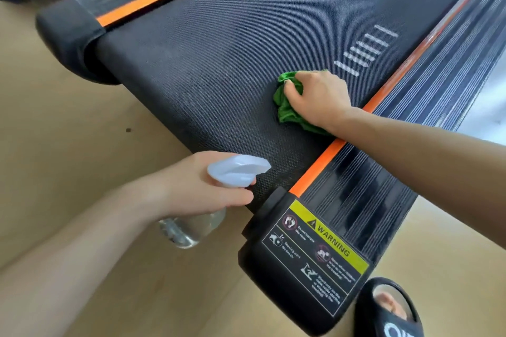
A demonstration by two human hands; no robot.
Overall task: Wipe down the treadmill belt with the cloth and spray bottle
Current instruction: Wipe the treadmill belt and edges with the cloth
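Observation:
The black treadmill belt (219,49) runs diagonally across the view, with white stripes near its right side. My right hand (317,98) grips a crumpled green cloth (287,109) and presses it on the belt close to the right orange rail. My left hand (202,186) holds a clear spray bottle (191,227) by its neck at the belt's rear edge. The bottle's white spray head (238,169) points right, over the belt's corner, and a finger lies under the trigger.
Orange-edged side rails (323,161) flank the belt. A black end cap with a yellow warning label (328,241) sits at the near right corner, another cap (68,35) at the left. Tan floor (68,131) surrounds the deck. My foot in a black slipper (388,309) stands at the bottom right.

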